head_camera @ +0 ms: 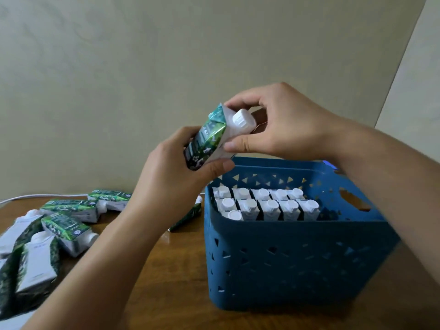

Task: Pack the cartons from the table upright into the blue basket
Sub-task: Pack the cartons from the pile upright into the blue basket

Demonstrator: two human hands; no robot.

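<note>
Several loose cartons (35, 246) flat on table (171, 270), left, some cut off by frame edge | blue basket (297, 258): two rows of upright cartons (269, 206), third row begun, count partly hidden by rim | above rim: tilted carton (209, 139) gripped by left hand (171, 172) at base, pinched by right hand (281, 125) near cap.

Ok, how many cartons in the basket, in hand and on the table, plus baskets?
Upright cartons in blue basket: 11 showing
Held carton, left hand and right hand: 1
Lying cartons on table: at least 6
Blue basket: 1
Total: at least 19
</note>
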